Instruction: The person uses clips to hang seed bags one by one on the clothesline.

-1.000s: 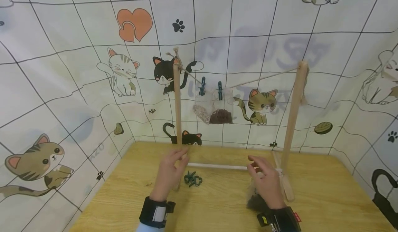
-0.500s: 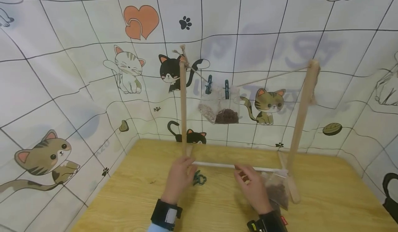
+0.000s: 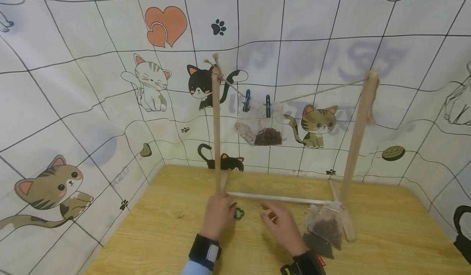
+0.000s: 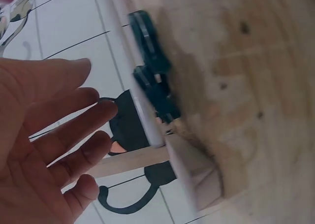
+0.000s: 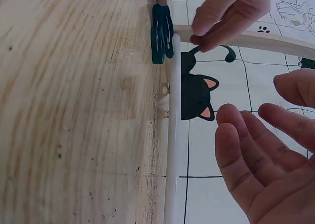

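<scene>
Head view shows the right hand point(image 3: 282, 226) shifted leftward, clear of the bags point(image 3: 326, 226) by the right post point(image 3: 357, 144), and the left hand point(image 3: 218, 215) lowered beside the loose clips point(image 4: 156, 61) on the tabletop point(image 3: 154, 234), all fingers point(image 4: 83, 123) relaxed and empty, so work now seems centred on the clips.

Clips point(image 3: 241, 214) partly hidden (behind left hand point(image 3: 217, 215))

hands point(image 3: 217, 214): 2 | posts point(image 3: 216, 131): 2 | hanging bags point(image 3: 270, 136): 2 | tabletop bags point(image 3: 327, 228): 2 | hung clips point(image 3: 268, 106): 2 | loose clips point(image 4: 149, 43): 2, maybe more
</scene>
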Motion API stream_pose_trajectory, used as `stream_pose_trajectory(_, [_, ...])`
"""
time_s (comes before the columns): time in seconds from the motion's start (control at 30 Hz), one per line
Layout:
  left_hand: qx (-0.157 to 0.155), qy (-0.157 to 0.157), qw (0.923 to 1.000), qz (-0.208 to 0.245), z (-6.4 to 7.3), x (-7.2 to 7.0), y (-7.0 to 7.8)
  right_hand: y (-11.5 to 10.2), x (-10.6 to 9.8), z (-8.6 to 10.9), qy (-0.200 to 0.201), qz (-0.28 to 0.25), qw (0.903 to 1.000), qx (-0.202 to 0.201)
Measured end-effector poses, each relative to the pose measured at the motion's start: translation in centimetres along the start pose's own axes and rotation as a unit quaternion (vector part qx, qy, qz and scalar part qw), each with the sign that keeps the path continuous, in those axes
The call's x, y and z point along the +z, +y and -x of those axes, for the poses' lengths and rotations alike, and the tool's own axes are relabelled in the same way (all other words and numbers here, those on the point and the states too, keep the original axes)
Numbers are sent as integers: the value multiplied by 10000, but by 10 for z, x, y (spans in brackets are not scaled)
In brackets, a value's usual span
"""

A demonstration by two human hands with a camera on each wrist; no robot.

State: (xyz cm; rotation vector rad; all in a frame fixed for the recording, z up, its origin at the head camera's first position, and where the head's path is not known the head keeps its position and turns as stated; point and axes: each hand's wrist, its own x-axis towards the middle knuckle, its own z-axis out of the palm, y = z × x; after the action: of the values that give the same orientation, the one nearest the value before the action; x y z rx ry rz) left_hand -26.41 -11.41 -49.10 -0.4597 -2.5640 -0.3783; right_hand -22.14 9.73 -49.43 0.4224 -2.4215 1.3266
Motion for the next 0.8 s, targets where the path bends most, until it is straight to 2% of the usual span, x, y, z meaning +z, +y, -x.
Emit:
stream_pose_trajectory(0.2, [221,-227,9982,-508,1,6,-1,-1,0,1,-146,-38,9998,119])
stream_pose_trajectory(0.43, [329,-416,9958,-742,2,8,-2,-1,-2,1,-165,61,9998,-5])
stream_pose_trajectory(0.6, [316,-458,9974,-464,1,8,-1,-1,-3,1,-214,51,9997,-94])
stream_pose_trajectory(0.8, [58,-722,9973,149,0,10,-1,-2,-5,1,-397,14,9991,149])
